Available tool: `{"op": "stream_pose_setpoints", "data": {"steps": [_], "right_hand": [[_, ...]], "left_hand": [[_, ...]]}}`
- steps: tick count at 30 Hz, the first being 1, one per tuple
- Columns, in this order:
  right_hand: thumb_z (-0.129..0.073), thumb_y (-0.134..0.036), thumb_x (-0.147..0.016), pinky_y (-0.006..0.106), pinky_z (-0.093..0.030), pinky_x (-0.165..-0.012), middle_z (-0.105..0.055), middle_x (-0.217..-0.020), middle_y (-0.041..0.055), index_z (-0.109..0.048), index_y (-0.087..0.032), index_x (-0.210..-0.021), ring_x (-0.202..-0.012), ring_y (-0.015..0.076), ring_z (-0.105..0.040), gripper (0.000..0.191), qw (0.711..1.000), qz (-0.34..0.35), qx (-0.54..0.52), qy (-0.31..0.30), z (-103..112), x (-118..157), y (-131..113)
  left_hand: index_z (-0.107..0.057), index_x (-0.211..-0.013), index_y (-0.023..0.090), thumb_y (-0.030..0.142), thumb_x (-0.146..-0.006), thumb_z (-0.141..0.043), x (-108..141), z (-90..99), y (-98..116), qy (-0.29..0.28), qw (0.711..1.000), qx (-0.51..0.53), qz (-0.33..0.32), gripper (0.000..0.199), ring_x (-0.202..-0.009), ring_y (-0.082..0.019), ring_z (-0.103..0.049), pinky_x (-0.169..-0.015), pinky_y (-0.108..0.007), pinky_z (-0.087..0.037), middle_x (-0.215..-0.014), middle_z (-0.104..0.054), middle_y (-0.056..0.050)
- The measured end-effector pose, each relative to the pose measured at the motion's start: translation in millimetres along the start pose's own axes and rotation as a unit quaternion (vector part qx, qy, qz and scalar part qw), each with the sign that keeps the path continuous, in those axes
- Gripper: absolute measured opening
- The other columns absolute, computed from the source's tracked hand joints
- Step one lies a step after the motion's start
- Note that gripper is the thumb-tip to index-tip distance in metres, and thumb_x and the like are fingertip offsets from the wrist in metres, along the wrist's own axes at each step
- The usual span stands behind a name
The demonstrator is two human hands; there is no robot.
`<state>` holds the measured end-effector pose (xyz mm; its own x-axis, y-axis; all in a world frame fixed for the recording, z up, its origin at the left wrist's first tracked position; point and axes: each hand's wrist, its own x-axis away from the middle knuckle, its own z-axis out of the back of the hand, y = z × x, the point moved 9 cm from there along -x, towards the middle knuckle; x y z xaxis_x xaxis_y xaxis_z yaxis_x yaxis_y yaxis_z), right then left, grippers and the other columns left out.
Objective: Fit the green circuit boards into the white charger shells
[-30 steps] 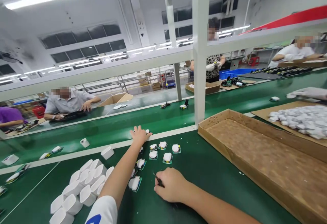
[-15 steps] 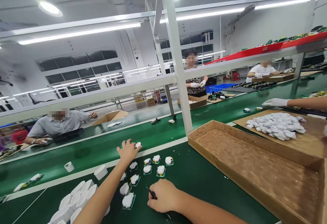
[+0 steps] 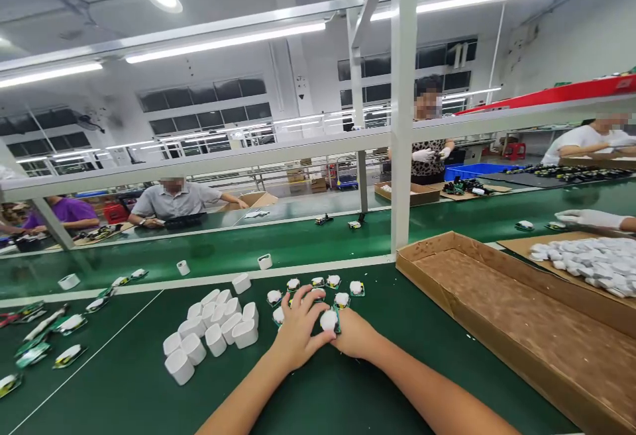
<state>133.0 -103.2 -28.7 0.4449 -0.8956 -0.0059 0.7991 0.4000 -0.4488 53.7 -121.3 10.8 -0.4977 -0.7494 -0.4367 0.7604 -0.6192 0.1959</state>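
My left hand (image 3: 301,329) is over the green worktop, with its thumb and fingers around a small circuit board (image 3: 328,320) topped with a white blob. Close against it on the right is my right hand (image 3: 356,334); its fingers are mostly hidden behind the board, and any tool in them is out of sight. Similar white-topped boards (image 3: 356,288) lie in loose rows just beyond both hands. Left of them stands a cluster of white plastic housings (image 3: 215,339). One white housing (image 3: 265,261) sits on the green conveyor belt (image 3: 213,249).
A shallow cardboard box (image 3: 497,289) lies at right, beside a white post (image 3: 400,157). Beyond it are a pile of white pieces (image 3: 586,256) and a co-worker's gloved hand (image 3: 591,218). More boards (image 3: 69,324) lie at left. Several people work across the belt.
The left hand has let go of a white housing at the belt and come back to a board beside the right hand. The black pen-like tool in the right hand no longer shows. The view has turned left.
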Motion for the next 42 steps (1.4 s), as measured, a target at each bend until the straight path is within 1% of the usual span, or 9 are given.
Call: {"op": "stream_pose_setpoints", "data": {"steps": [4, 9, 20, 23, 25, 28, 31, 35, 42], "right_hand": [[-0.057, -0.024, -0.076, 0.022, -0.028, -0.052, -0.064, -0.077, 0.0046, -0.063, -0.017, -0.086, -0.067, 0.0163, -0.057, 0.014, 0.999, -0.009, 0.032, -0.01, 2, 4, 1], [-0.054, -0.022, -0.079, 0.023, -0.026, -0.052, -0.062, -0.072, 0.0036, -0.061, -0.016, -0.082, -0.062, 0.014, -0.054, 0.009, 0.998, -0.006, 0.051, -0.023, 2, 4, 0], [-0.046, -0.028, -0.087, 0.024, -0.033, -0.054, -0.063, -0.069, 0.0031, -0.062, -0.019, -0.088, -0.061, 0.0162, -0.056, 0.019, 0.998, 0.015, 0.059, -0.034, 1, 9, -7], [-0.045, -0.033, -0.087, 0.026, -0.036, -0.052, -0.066, -0.072, 0.0053, -0.063, -0.02, -0.09, -0.062, 0.0201, -0.061, 0.022, 0.995, -0.009, 0.101, -0.002, 8, 10, -1], [-0.047, -0.037, -0.085, 0.029, -0.042, -0.055, -0.069, -0.082, 0.0073, -0.063, -0.022, -0.096, -0.071, 0.0241, -0.065, 0.025, 0.992, -0.004, 0.117, 0.038, 17, 10, 2], [-0.05, -0.042, -0.081, 0.036, -0.051, -0.07, -0.067, -0.107, 0.0086, -0.057, -0.024, -0.116, -0.09, 0.0261, -0.066, 0.04, 0.991, 0.056, 0.059, 0.102, 30, 10, -2], [-0.051, -0.049, -0.079, 0.039, -0.052, -0.082, -0.062, -0.121, 0.0103, -0.048, -0.023, -0.128, -0.1, 0.0264, -0.064, 0.056, 0.983, 0.115, -0.012, 0.141, 35, 11, -6], [-0.047, -0.049, -0.082, 0.039, -0.052, -0.086, -0.062, -0.123, 0.0101, -0.049, -0.023, -0.128, -0.108, 0.0274, -0.061, 0.053, 0.976, 0.149, -0.023, 0.155, 32, 13, -13], [-0.041, -0.048, -0.085, 0.036, -0.055, -0.076, -0.064, -0.117, 0.0065, -0.05, -0.027, -0.123, -0.098, 0.025, -0.065, 0.044, 0.973, 0.155, 0.005, 0.172, 37, 18, -18]], "left_hand": [[-0.059, -0.108, 0.025, 0.046, -0.079, -0.059, 6, -1.4, 4, -0.017, 0.998, 0.05, -0.034, 0.036, -0.122, -0.031, -0.038, -0.103, -0.053, -0.022, -0.124, -0.055, -0.009], [-0.058, -0.108, 0.024, 0.047, -0.078, -0.061, 4, 4.8, -1, -0.016, 0.996, 0.081, -0.038, 0.039, -0.118, -0.028, -0.041, -0.101, -0.046, -0.028, -0.12, -0.058, -0.008], [-0.057, -0.106, 0.022, 0.053, -0.077, -0.06, 1, 6.0, -11, -0.013, 0.987, 0.159, -0.027, 0.043, -0.111, -0.024, -0.044, -0.094, -0.04, -0.03, -0.114, -0.06, -0.007], [-0.058, -0.105, 0.023, 0.057, -0.075, -0.06, -1, 5.8, -11, -0.017, 0.988, 0.149, -0.021, 0.045, -0.11, -0.024, -0.045, -0.092, -0.039, -0.03, -0.112, -0.061, -0.006], [-0.058, -0.106, 0.023, 0.057, -0.076, -0.06, -2, 6.5, -13, -0.011, 0.99, 0.141, -0.009, 0.046, -0.11, -0.024, -0.046, -0.092, -0.039, -0.029, -0.112, -0.062, -0.006], [-0.057, -0.107, 0.023, 0.056, -0.076, -0.059, -2, 6.5, -19, -0.011, 0.991, 0.133, 0.017, 0.046, -0.109, -0.023, -0.047, -0.091, -0.039, -0.029, -0.113, -0.062, -0.005], [-0.057, -0.108, 0.023, 0.057, -0.075, -0.06, -3, 4.0, -21, -0.026, 0.99, 0.134, 0.028, 0.047, -0.107, -0.022, -0.049, -0.091, -0.038, -0.03, -0.112, -0.063, -0.005], [-0.057, -0.107, 0.024, 0.06, -0.076, -0.057, -3, 0.2, -20, -0.039, 0.99, 0.138, 0.018, 0.048, -0.107, -0.022, -0.05, -0.091, -0.038, -0.03, -0.113, -0.063, -0.005], [-0.056, -0.109, 0.026, 0.06, -0.078, -0.055, -3, -4.4, -22, -0.039, 0.99, 0.138, 0.01, 0.046, -0.108, -0.023, -0.05, -0.09, -0.04, -0.029, -0.115, -0.063, -0.005]]}}
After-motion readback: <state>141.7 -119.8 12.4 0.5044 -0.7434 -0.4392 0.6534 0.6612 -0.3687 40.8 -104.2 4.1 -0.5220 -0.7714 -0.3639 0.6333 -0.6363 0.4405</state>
